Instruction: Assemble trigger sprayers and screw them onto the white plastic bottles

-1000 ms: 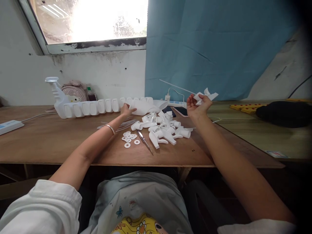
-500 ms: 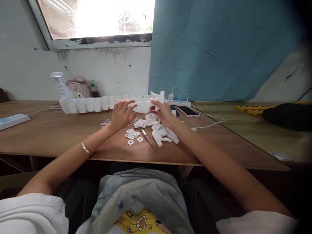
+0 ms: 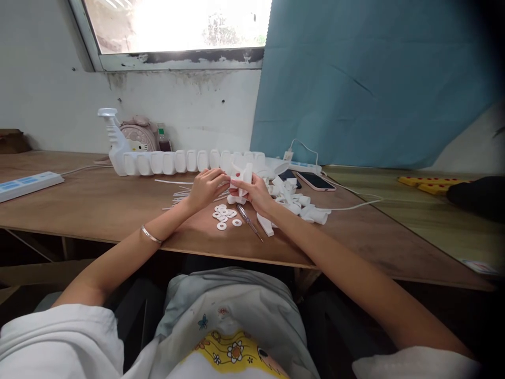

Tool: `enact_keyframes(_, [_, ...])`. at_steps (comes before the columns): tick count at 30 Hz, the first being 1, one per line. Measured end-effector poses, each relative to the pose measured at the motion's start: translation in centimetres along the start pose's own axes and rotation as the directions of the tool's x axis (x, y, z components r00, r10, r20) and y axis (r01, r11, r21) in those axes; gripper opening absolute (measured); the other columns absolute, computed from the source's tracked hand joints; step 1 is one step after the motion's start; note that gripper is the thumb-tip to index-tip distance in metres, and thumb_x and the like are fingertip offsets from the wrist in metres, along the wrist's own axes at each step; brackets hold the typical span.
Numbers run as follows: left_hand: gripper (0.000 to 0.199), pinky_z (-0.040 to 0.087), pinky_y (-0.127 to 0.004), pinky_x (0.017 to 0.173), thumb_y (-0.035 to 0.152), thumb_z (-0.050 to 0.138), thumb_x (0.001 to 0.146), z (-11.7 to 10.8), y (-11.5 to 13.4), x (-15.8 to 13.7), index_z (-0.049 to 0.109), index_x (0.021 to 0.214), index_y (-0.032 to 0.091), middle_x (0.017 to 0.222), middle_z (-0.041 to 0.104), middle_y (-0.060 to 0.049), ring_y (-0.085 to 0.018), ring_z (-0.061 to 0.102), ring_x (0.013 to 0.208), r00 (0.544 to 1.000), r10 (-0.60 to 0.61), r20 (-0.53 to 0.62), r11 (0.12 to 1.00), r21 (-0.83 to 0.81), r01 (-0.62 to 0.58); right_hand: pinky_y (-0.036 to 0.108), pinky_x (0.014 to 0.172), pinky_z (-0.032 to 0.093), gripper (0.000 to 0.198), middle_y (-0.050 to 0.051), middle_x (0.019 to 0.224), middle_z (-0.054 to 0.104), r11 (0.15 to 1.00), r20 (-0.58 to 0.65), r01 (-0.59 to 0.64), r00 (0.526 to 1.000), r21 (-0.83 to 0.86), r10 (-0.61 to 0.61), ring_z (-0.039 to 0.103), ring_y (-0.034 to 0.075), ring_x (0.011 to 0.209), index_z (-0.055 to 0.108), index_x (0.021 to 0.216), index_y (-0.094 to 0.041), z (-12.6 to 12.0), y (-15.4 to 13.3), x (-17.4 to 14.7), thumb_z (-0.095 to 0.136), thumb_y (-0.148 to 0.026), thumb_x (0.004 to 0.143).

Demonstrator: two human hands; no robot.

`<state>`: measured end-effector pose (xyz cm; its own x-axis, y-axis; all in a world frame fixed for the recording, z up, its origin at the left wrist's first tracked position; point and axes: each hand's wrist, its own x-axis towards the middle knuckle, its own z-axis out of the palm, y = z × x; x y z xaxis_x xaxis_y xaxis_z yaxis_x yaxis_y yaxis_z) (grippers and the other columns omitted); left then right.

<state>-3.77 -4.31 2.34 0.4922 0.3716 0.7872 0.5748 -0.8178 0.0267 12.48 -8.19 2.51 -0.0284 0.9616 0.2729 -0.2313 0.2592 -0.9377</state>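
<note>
Both hands have come together over the table (image 3: pixel 98 205): right hand (image 3: pixel 254 192) fingers clamped on a white sprayer part (image 3: pixel 242 176), left hand (image 3: pixel 207 187) pinching it. A finished row (image 3: pixel 189 160) stands behind; loose parts (image 3: pixel 300 202) and washers (image 3: pixel 224 216) remain

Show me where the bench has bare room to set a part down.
Bare wood lies between the power strip and the washers, along the near edge. Right of the phone is also free. Crowded: the white parts pile by both hands.

Both hands, left (image 3: pixel 205 187) and right (image 3: pixel 254 192), meet fingertip to fingertip.
</note>
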Motion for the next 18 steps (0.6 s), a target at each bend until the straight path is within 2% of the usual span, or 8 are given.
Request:
enact_keyframes(5, [0.031, 0.04, -0.025, 0.066, 0.041, 0.042, 0.088, 0.3, -0.1, -0.3, 0.064, 0.079, 0.021, 0.084, 0.061, -0.006, -0.015, 0.056, 0.074, 0.999, -0.041, 0.014, 0.997, -0.062, 0.042, 0.023, 0.051, 0.052, 0.047, -0.005, 0.063, 0.059, 0.997, -0.025, 0.059, 0.998, -0.056, -0.06, 0.059, 0.011, 0.055, 0.055, 0.082, -0.02, 0.1, 0.7, 0.1, 0.082, -0.032, 0.047])
enact_keyframes(11, [0.029, 0.037, -0.022, 0.057, 0.036, 0.048, 0.086, 0.6, -0.8, -0.3, 0.068, 0.077, 0.017, 0.072, 0.056, -0.004, -0.01, 0.048, 0.059, 0.998, 0.038, -0.043, 0.977, -0.206, -0.046, 0.026, 0.062, 0.053, 0.045, -0.004, 0.07, 0.058, 0.986, -0.021, 0.114, 0.993, -0.118, -0.118, 0.059, 0.011, 0.064, 0.053, 0.08, -0.018, -0.1, 1.1, 0.5, 0.081, -0.033, 0.047])
enact_keyframes(18, [0.018, 0.033, -0.02, 0.05, 0.024, 0.056, 0.08, 0.9, -1.1, -0.1, 0.068, 0.071, 0.014, 0.06, 0.045, 0.0, -0.007, 0.04, 0.051, 0.996, 0.057, -0.075, 0.936, -0.342, -0.08, 0.027, 0.058, 0.05, 0.048, -0.004, 0.071, 0.056, 0.958, -0.011, 0.137, 0.99, -0.251, -0.144, 0.057, 0.012, 0.063, 0.052, 0.082, -0.018, -0.5, 1.0, 0.7, 0.08, -0.033, 0.047])
